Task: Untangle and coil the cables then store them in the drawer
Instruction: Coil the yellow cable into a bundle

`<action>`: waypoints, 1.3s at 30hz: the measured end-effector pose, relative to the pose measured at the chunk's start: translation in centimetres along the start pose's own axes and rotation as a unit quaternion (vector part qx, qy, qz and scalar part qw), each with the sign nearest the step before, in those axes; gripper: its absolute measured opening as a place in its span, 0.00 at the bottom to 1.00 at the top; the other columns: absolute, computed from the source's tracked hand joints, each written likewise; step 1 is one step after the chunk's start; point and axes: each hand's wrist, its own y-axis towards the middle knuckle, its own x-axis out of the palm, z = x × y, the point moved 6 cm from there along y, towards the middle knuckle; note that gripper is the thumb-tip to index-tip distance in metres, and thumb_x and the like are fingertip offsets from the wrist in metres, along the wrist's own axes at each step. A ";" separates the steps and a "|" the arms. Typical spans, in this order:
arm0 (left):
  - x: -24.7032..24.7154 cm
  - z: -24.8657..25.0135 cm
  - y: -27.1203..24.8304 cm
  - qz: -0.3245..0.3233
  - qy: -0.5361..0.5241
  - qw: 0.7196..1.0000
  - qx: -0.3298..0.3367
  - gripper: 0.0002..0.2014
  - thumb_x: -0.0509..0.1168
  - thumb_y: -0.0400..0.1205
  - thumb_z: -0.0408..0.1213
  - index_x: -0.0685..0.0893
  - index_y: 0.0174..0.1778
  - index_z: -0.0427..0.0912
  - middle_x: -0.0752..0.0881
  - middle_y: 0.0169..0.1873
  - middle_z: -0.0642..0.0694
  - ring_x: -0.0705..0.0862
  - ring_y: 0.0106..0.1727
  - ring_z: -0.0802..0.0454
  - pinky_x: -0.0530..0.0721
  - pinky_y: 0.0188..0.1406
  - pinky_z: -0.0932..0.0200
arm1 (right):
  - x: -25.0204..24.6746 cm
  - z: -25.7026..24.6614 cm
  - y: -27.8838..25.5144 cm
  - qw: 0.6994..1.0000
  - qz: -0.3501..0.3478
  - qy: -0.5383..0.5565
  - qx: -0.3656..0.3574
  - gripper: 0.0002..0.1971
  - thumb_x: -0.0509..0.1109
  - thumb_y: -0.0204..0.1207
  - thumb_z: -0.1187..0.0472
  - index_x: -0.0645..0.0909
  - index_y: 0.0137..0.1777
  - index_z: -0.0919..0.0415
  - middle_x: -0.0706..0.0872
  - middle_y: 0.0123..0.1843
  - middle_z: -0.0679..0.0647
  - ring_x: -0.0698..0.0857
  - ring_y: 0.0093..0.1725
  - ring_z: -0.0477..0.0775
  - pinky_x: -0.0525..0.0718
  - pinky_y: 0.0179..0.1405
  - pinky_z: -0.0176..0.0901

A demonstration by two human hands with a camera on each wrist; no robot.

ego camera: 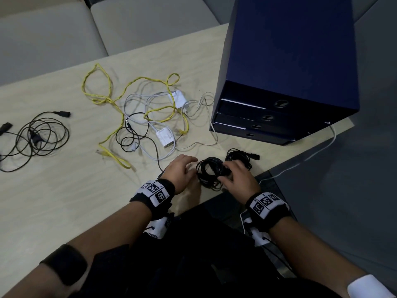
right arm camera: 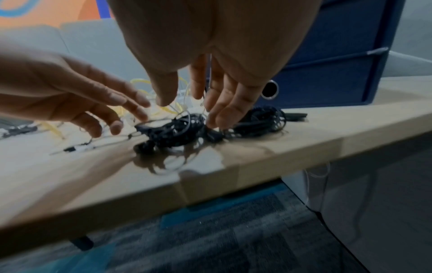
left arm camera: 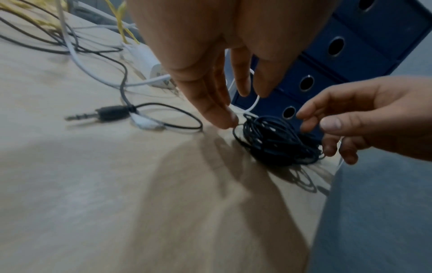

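Observation:
A coiled black cable (ego camera: 209, 173) (left arm camera: 275, 144) (right arm camera: 177, 129) lies near the table's front edge, between my hands. My left hand (ego camera: 189, 166) (left arm camera: 233, 103) hovers just left of it, fingers straight, one fingertip touching an outer loop. My right hand (ego camera: 229, 171) (right arm camera: 210, 110) rests on the coil's right side with relaxed fingers, gripping nothing. A second black coil (ego camera: 237, 155) (right arm camera: 259, 120) with a plug lies just behind the right hand. The dark blue drawer unit (ego camera: 285, 61) (left arm camera: 350, 55) stands at the back right, its drawers closed.
A tangle of yellow cable (ego camera: 103, 97), white cables and white chargers (ego camera: 165, 137) and thin black cable with a jack plug (left arm camera: 103, 114) covers the table's middle. Another loose black cable (ego camera: 43, 134) lies far left. A white cable (ego camera: 311, 153) hangs off the right edge.

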 end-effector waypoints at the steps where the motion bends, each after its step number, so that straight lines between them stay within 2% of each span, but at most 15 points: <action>1: -0.6 0.1 -0.3 0.004 -0.007 1.000 -0.003 0.15 0.64 0.81 0.35 0.81 0.65 0.46 0.80 0.57 0.50 0.82 0.45 0.51 0.77 0.53 0.60 | -0.3 -0.4 0.1 1.000 0.007 0.002 -0.002 0.22 0.69 0.79 0.52 0.74 0.70 0.58 0.74 0.68 0.54 0.80 0.61 0.58 0.79 0.57 0.50; 5: -4.3 0.3 -2.0 0.060 -0.102 0.993 -0.021 0.09 0.63 0.83 0.34 0.83 0.57 0.47 0.85 0.46 0.48 0.85 0.39 0.53 0.82 0.42 0.65 | -1.7 -2.2 0.7 0.999 0.042 0.012 -0.012 0.16 0.69 0.78 0.52 0.79 0.62 0.58 0.78 0.61 0.53 0.81 0.55 0.57 0.80 0.55 0.50; 7: -6.7 0.2 -3.1 0.098 -0.139 0.985 -0.021 0.07 0.63 0.83 0.34 0.84 0.53 0.49 0.85 0.38 0.48 0.83 0.31 0.60 0.81 0.33 0.68 | -2.6 -3.6 1.2 0.997 0.067 0.022 -0.035 0.14 0.70 0.78 0.54 0.81 0.60 0.60 0.81 0.57 0.53 0.81 0.54 0.54 0.77 0.53 0.43; 8: -8.1 0.0 -3.9 0.117 -0.151 0.981 -0.015 0.07 0.64 0.83 0.34 0.83 0.52 0.50 0.85 0.36 0.49 0.82 0.29 0.61 0.81 0.32 0.66 | -2.8 -4.6 1.3 0.996 0.078 0.027 -0.046 0.14 0.70 0.77 0.55 0.82 0.59 0.60 0.81 0.56 0.53 0.80 0.52 0.51 0.75 0.51 0.38; 10: -10.9 -0.8 -5.5 0.151 -0.176 0.973 -0.004 0.07 0.64 0.82 0.34 0.83 0.50 0.52 0.85 0.37 0.47 0.83 0.30 0.57 0.82 0.32 0.59 | -3.0 -6.7 1.5 0.994 0.088 0.025 -0.055 0.13 0.71 0.77 0.55 0.82 0.58 0.59 0.81 0.53 0.50 0.78 0.49 0.46 0.70 0.47 0.34; 13: -14.7 -3.0 -7.9 0.193 -0.197 0.961 -0.008 0.07 0.65 0.82 0.32 0.84 0.49 0.50 0.86 0.38 0.42 0.82 0.31 0.55 0.81 0.29 0.60 | -2.3 -9.6 1.7 0.993 0.092 0.025 -0.067 0.11 0.71 0.77 0.56 0.83 0.56 0.59 0.82 0.51 0.50 0.78 0.45 0.48 0.70 0.45 0.35; 17: -19.4 -7.1 -11.3 0.243 -0.211 0.947 -0.021 0.09 0.65 0.82 0.32 0.84 0.46 0.52 0.84 0.35 0.46 0.82 0.30 0.57 0.81 0.29 0.60 | 0.2 -15.0 1.8 0.991 0.075 0.017 -0.109 0.09 0.73 0.75 0.56 0.84 0.53 0.59 0.82 0.47 0.48 0.79 0.42 0.49 0.77 0.48 0.41; 20: -21.8 -10.4 -13.0 0.266 -0.198 0.942 -0.040 0.08 0.65 0.81 0.32 0.84 0.46 0.51 0.84 0.35 0.48 0.84 0.32 0.53 0.82 0.32 0.55 | 2.2 -18.9 2.1 0.991 0.056 0.008 -0.123 0.10 0.72 0.76 0.55 0.83 0.53 0.58 0.82 0.48 0.48 0.80 0.42 0.50 0.75 0.46 0.39; 25: -24.4 -13.9 -13.6 0.264 -0.173 0.947 -0.055 0.06 0.64 0.82 0.33 0.83 0.49 0.48 0.84 0.37 0.50 0.85 0.38 0.46 0.85 0.39 0.49 | 4.6 -24.3 2.9 0.990 0.033 0.003 -0.140 0.12 0.71 0.77 0.51 0.82 0.55 0.57 0.82 0.48 0.48 0.79 0.45 0.49 0.72 0.45 0.39; 27: -24.8 -14.5 -13.3 0.252 -0.162 0.953 -0.057 0.07 0.64 0.81 0.33 0.83 0.50 0.49 0.84 0.40 0.50 0.85 0.41 0.44 0.85 0.39 0.50 | 5.2 -25.9 3.3 0.989 0.027 -0.004 -0.144 0.12 0.70 0.77 0.50 0.82 0.55 0.56 0.83 0.48 0.47 0.79 0.45 0.49 0.74 0.46 0.40; 30: -25.2 -15.0 -12.6 0.235 -0.143 0.960 -0.054 0.08 0.64 0.81 0.32 0.83 0.51 0.49 0.85 0.44 0.48 0.83 0.40 0.48 0.84 0.39 0.55 | 5.6 -27.6 4.3 0.990 0.022 -0.006 -0.138 0.12 0.71 0.76 0.51 0.83 0.55 0.57 0.84 0.49 0.50 0.80 0.48 0.51 0.75 0.48 0.41; 34: -25.3 -14.5 -10.9 0.221 -0.130 0.965 -0.050 0.09 0.64 0.81 0.32 0.83 0.52 0.49 0.85 0.45 0.48 0.81 0.37 0.51 0.80 0.38 0.59 | 4.6 -27.5 6.3 0.994 0.021 -0.014 -0.108 0.14 0.71 0.76 0.51 0.82 0.56 0.59 0.84 0.52 0.53 0.81 0.53 0.54 0.74 0.47 0.41; 37: -25.1 -13.3 -8.7 0.203 -0.116 0.971 -0.055 0.10 0.64 0.81 0.32 0.85 0.56 0.45 0.84 0.47 0.48 0.82 0.40 0.51 0.78 0.40 0.60 | 3.1 -25.8 8.7 0.996 0.019 -0.050 -0.069 0.19 0.70 0.77 0.50 0.80 0.64 0.57 0.82 0.61 0.56 0.80 0.61 0.56 0.75 0.56 0.42; 39: -24.8 -12.4 -7.2 0.185 -0.101 0.976 -0.055 0.11 0.64 0.81 0.33 0.84 0.58 0.44 0.84 0.49 0.49 0.82 0.42 0.51 0.77 0.42 0.61 | 2.1 -24.5 10.1 0.998 0.020 -0.052 -0.037 0.23 0.70 0.77 0.50 0.74 0.71 0.53 0.80 0.65 0.59 0.78 0.65 0.58 0.75 0.63 0.45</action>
